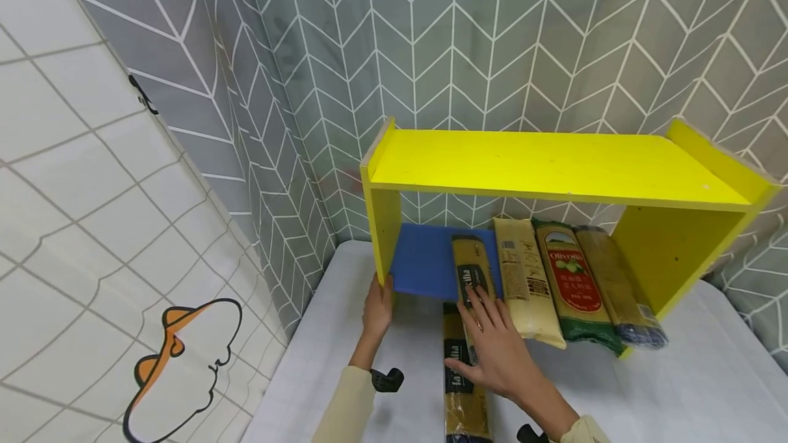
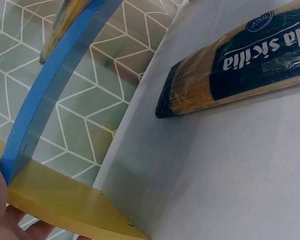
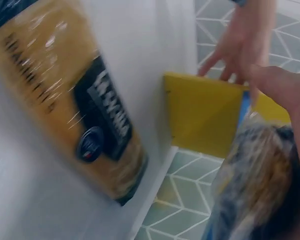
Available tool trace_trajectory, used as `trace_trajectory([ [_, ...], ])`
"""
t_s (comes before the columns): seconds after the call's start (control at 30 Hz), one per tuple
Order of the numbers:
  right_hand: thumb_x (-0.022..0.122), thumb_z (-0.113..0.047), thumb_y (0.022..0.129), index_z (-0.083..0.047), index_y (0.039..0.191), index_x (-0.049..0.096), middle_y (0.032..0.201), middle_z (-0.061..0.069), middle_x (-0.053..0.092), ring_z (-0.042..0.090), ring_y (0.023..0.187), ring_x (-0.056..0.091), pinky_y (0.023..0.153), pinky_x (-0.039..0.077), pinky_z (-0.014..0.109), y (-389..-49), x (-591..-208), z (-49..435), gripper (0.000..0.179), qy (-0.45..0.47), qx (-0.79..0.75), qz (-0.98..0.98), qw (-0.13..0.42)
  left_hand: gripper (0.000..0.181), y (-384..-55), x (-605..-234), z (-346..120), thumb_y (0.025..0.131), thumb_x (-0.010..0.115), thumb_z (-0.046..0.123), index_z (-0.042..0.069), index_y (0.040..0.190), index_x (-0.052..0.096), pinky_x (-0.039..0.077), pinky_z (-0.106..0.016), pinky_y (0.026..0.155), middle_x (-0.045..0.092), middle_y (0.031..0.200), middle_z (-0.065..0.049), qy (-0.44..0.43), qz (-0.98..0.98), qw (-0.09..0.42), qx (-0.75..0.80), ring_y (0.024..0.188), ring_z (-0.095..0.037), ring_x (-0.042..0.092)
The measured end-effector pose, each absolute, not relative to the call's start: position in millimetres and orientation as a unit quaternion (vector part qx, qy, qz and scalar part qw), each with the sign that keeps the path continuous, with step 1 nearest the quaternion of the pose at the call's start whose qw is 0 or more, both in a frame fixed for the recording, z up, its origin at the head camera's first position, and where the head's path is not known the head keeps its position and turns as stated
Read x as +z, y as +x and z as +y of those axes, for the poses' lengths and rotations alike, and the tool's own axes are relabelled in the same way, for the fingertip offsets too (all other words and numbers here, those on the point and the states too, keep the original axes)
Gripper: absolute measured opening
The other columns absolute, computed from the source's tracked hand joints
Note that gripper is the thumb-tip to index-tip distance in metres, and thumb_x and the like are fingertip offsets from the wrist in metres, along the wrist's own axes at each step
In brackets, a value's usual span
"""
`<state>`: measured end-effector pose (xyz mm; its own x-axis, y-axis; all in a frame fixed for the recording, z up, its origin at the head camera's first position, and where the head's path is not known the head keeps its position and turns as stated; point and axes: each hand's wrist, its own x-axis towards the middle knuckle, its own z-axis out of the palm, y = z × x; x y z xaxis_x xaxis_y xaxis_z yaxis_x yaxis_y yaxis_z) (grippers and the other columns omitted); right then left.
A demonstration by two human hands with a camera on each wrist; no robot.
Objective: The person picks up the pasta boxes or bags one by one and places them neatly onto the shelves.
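My left hand (image 1: 377,310) grips the lower front of the left side panel (image 1: 383,224) of a yellow shelf unit. In the left wrist view, fingers show beneath the yellow panel (image 2: 60,197), near its joint with the blue board (image 1: 421,258). On that board lies a pack of spaghetti (image 1: 470,251) with a dark label. My right hand (image 1: 492,351) rests on the pack's near part, fingers extended and spread. The pack's near end, in clear and dark wrapping, shows under the hand in the right wrist view. A second "la sicilia" spaghetti pack (image 1: 463,412) lies on the table below.
Right of my right hand, a cream pasta pack (image 1: 523,272), a green-and-red Olivoila pack (image 1: 572,279) and another pasta pack (image 1: 618,286) lie side by side on the shelf. The yellow top board (image 1: 542,163) spans above them. A patterned wall covering (image 1: 480,53) stands behind.
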<state>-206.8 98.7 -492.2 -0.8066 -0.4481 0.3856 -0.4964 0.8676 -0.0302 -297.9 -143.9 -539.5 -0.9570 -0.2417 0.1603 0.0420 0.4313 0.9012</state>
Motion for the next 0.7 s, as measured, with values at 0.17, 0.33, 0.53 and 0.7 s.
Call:
trace_trajectory([
  [0.17,0.084,-0.06,0.075,-0.007,0.145,0.056,0.158,0.022,0.045,0.043,0.146,0.043,0.112,0.041,0.06,-208,-502,102,0.092,0.271,0.023,-0.93,0.249,0.045,-297,-539,-145,0.111,0.04,0.036,0.005,0.142,0.049,0.038,-0.035,0.069,0.056,0.092,-0.011,0.053,-0.836,0.132,-0.53,0.08,-0.02,0.05],
  [0.33,0.077,-0.061,0.081,-0.007,0.142,0.06,0.156,0.021,0.049,0.042,0.144,0.047,0.109,0.045,0.059,-213,-504,102,0.083,0.269,0.018,-0.925,0.269,0.044,-296,-539,-145,0.111,0.04,0.034,0.004,0.142,0.049,0.039,-0.035,0.07,0.058,0.094,-0.012,0.051,-0.837,0.133,-0.529,0.082,-0.021,0.051],
  [0.53,0.069,-0.057,0.09,-0.007,0.141,0.061,0.156,0.02,0.049,0.039,0.145,0.047,0.111,0.045,0.057,-226,-495,98,0.072,0.237,0.024,-0.941,0.242,0.043,-297,-540,-144,0.111,0.04,0.034,0.005,0.141,0.049,0.039,-0.037,0.07,0.058,0.095,-0.013,0.048,-0.838,0.137,-0.526,0.083,-0.022,0.052],
  [0.7,0.071,-0.049,0.091,-0.004,0.138,0.062,0.153,0.021,0.052,0.041,0.143,0.049,0.108,0.047,0.056,-238,-492,95,0.066,0.221,0.022,-0.94,0.259,0.044,-296,-538,-144,0.111,0.04,0.035,0.006,0.142,0.049,0.041,-0.038,0.072,0.06,0.098,-0.014,0.048,-0.838,0.136,-0.526,0.085,-0.023,0.053],
])
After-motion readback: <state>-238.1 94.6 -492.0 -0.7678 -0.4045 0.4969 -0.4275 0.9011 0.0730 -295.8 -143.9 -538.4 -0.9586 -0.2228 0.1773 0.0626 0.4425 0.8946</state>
